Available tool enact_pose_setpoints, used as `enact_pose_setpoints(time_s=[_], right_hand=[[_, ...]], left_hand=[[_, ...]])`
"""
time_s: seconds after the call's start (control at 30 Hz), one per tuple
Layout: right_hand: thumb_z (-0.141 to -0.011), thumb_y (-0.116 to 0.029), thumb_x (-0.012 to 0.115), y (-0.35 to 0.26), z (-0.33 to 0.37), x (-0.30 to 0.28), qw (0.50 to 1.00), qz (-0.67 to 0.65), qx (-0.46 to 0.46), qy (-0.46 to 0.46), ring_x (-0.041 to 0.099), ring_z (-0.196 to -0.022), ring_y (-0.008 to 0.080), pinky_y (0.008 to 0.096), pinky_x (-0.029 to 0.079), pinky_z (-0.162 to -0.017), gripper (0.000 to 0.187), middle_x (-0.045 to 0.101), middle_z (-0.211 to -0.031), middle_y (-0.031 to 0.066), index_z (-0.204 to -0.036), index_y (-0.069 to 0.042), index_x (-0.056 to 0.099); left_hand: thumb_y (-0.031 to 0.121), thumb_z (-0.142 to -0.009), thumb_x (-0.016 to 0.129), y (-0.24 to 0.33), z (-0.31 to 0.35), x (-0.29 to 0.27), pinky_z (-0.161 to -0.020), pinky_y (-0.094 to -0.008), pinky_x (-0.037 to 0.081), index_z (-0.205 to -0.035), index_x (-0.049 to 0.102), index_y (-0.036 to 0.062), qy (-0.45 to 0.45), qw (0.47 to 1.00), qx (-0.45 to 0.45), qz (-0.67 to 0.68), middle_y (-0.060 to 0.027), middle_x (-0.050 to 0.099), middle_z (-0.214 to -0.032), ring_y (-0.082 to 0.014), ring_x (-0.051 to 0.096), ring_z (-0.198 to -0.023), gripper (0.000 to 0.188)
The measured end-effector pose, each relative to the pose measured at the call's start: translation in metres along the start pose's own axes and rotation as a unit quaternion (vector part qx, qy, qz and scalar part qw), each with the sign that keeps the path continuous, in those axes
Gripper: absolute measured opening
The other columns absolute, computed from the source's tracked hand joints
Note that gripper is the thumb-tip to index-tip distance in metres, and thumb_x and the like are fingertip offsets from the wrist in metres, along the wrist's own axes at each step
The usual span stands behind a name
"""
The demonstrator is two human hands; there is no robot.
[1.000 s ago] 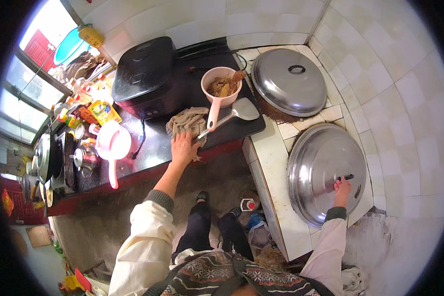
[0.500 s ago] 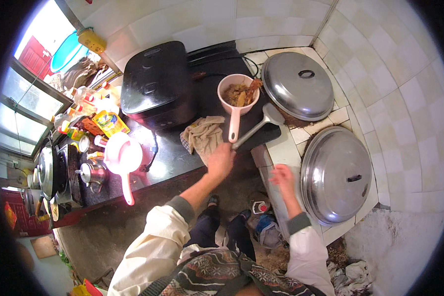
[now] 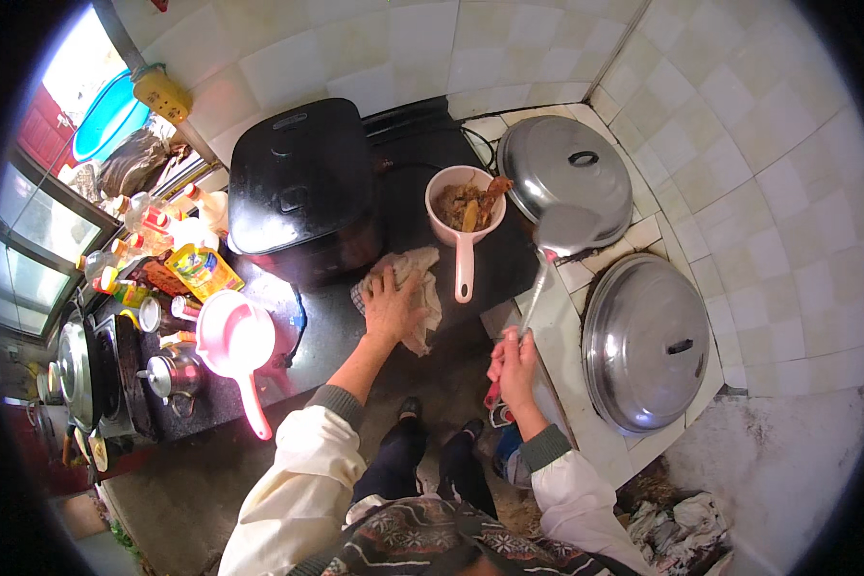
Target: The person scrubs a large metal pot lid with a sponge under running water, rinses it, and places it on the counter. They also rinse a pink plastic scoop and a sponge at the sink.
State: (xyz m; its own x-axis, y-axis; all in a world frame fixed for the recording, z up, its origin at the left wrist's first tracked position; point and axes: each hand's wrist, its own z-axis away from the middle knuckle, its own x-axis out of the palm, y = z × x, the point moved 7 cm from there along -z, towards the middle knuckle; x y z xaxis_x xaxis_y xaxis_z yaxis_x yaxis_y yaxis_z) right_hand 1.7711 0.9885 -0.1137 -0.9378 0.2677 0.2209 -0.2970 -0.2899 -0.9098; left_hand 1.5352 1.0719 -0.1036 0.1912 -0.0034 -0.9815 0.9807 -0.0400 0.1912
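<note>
My right hand [image 3: 515, 370] is closed round the handle of a long metal spatula [image 3: 571, 230]. Its blurred blade is in the air, overlapping the near edge of the far domed lid [image 3: 562, 168]. Fingers spread, my left hand [image 3: 391, 305] lies on a crumpled beige cloth [image 3: 426, 312] at the counter's front edge. Between the cloth and the spatula stands a pale pink long-handled scoop [image 3: 464, 264] holding brownish food [image 3: 469, 206], its handle pointing toward me.
A black boxy appliance [image 3: 302, 192] stands behind the cloth. To the left are a pink strainer-like ladle [image 3: 245, 331], a small metal pot [image 3: 173, 372] and several bottles [image 3: 144, 216]. A second large domed lid [image 3: 648, 336] covers the tiled stove [image 3: 557, 360] on the right.
The spatula has passed from my left hand to my right, and its blade has risen off the counter toward the right. My left hand has moved left onto the cloth.
</note>
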Motion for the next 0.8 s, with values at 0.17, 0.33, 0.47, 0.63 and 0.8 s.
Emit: enact_pose_setpoints(time_s=[0.17, 0.33, 0.47, 0.63, 0.8], right_hand=[[-0.101, -0.026, 0.05, -0.008, 0.006, 0.073, 0.966, 0.225, -0.096, -0.09, 0.044, -0.044, 0.0064, 0.0255, 0.037, -0.037, 0.018, 0.046, -0.06, -0.0024, -0.096, -0.01, 0.054], [-0.099, -0.026, 0.053, 0.002, -0.016, 0.139, 0.918, 0.322, -0.203, -0.107, 0.057, -0.05, 0.0186, 0.0357, 0.043, -0.046, 0.025, 0.054, -0.058, 0.0097, -0.089, -0.003, 0.05], [-0.097, -0.029, 0.053, 0.044, -0.048, 0.141, 0.92, 0.355, -0.149, -0.072, 0.061, -0.053, 0.0258, 0.0399, 0.045, -0.051, 0.028, 0.056, -0.058, 0.0127, -0.088, -0.002, 0.05], [-0.09, -0.017, 0.059, 0.034, -0.087, 0.147, 0.882, 0.409, -0.222, -0.075, 0.063, -0.079, 0.0407, 0.0451, 0.05, -0.069, 0.023, 0.063, -0.082, 0.0203, -0.107, -0.002, 0.057], [-0.081, -0.01, 0.066, 0.031, -0.111, 0.151, 0.747, 0.625, -0.214, -0.075, 0.056, -0.108, 0.0422, 0.0473, 0.046, -0.091, 0.064, 0.051, -0.12, 0.0219, -0.139, -0.007, 0.04]], left_hand=[[0.025, -0.09, 0.059, -0.056, 0.022, 0.014, -0.078, -0.0453, 0.052, -0.123, 0.053, 0.0147, -0.003, 0.978, -0.088, 0.19, -0.0227, 0.057, -0.119, -0.0407, 0.059, -0.103, 0.035], [0.027, -0.098, 0.055, -0.142, 0.083, 0.021, -0.075, -0.034, 0.05, -0.109, 0.059, 0.0023, 0.047, 0.849, -0.189, 0.492, -0.01, 0.068, -0.091, -0.0218, 0.064, -0.084, 0.028], [0.017, -0.099, 0.046, -0.126, 0.125, 0.028, -0.091, -0.0373, 0.052, -0.127, 0.055, 0.0062, -0.076, 0.346, -0.32, 0.879, -0.0088, 0.06, -0.12, -0.0233, 0.061, -0.104, 0.031], [0.035, -0.095, 0.051, -0.1, 0.128, -0.009, -0.103, -0.0417, 0.043, -0.135, 0.049, 0.0057, -0.09, 0.215, -0.242, 0.942, -0.0108, 0.057, -0.129, -0.026, 0.055, -0.116, 0.05], [0.041, -0.089, 0.065, -0.121, 0.101, -0.06, -0.106, -0.0444, 0.039, -0.147, 0.031, 0.0074, 0.005, 0.523, -0.168, 0.835, -0.0125, 0.051, -0.138, -0.0292, 0.051, -0.124, 0.075]])
